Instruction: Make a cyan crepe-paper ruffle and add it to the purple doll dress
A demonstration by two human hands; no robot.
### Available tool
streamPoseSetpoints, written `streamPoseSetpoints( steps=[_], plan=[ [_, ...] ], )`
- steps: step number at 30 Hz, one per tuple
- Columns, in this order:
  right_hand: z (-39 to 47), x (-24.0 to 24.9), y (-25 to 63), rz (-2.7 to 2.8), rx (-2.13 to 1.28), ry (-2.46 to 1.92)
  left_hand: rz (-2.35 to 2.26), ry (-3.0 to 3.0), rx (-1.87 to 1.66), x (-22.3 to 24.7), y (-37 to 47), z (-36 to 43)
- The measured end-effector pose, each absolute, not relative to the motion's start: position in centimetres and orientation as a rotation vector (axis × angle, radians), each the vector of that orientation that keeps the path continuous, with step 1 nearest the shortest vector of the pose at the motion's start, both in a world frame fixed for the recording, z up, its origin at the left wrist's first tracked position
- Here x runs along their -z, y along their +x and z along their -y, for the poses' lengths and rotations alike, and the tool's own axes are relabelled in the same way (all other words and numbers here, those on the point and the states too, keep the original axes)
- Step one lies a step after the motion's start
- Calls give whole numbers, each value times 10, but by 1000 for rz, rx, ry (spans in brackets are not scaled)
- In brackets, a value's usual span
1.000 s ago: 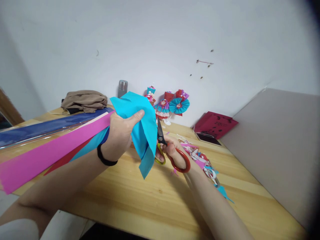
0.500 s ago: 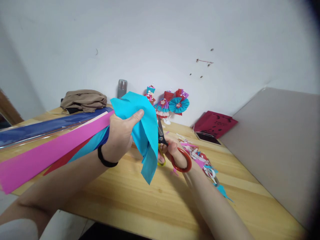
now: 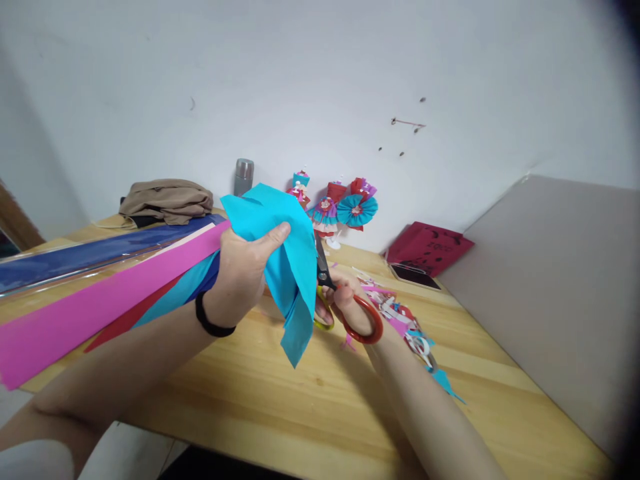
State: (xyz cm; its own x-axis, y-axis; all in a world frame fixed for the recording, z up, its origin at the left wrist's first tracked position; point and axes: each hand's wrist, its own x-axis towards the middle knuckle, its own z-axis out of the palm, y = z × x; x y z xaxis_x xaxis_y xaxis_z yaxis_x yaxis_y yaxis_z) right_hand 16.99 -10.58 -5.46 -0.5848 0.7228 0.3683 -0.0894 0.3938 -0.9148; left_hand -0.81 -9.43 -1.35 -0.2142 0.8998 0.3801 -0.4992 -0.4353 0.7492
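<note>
My left hand [image 3: 250, 257] pinches a folded sheet of turquoise paper [image 3: 295, 247], its thumb pressed on top and its fingers hidden behind. One corner of the sheet hangs down in a curled flap. In my right hand [image 3: 347, 293] is a pair of scissors [image 3: 323, 270] with one red and one yellow handle loop. The dark blades point up and away against the right edge of the turquoise paper, and part of them is hidden by it. Below my left wrist lie long paper strips, among them a pink strip [image 3: 115, 293] and a red strip [image 3: 120, 313].
Paper dresses on small stands [image 3: 333, 207] line the wall, beside a grey flask [image 3: 244, 177]. Paper scraps [image 3: 395, 313] spread right of my right hand. A brown cloth [image 3: 167, 200], a magenta bag [image 3: 430, 247] and a dark tablet-like slab [image 3: 415, 275] lie on the wooden table [image 3: 300, 407].
Very little differs. The hanging flap of turquoise paper has shifted slightly left, and the scissors sit at nearly the same spot. Both hands keep their grip.
</note>
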Motion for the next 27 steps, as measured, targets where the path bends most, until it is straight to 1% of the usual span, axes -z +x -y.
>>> streamPoseSetpoints(
  steps=[5, 16, 21, 27],
  plan=[
    [106, 56, 172, 1821, -1303, -638, -589, 1000, -1820, 12, -8, 95],
    [105, 66, 175, 1761, -1387, -651, -605, 1002, -1825, 13, -7, 94],
    [106, 63, 174, 1802, -1372, -595, -589, 1060, -1832, 15, -9, 92],
    [102, 61, 175, 1873, -1249, -525, -653, 1071, -1836, 19, -9, 91]
  ],
)
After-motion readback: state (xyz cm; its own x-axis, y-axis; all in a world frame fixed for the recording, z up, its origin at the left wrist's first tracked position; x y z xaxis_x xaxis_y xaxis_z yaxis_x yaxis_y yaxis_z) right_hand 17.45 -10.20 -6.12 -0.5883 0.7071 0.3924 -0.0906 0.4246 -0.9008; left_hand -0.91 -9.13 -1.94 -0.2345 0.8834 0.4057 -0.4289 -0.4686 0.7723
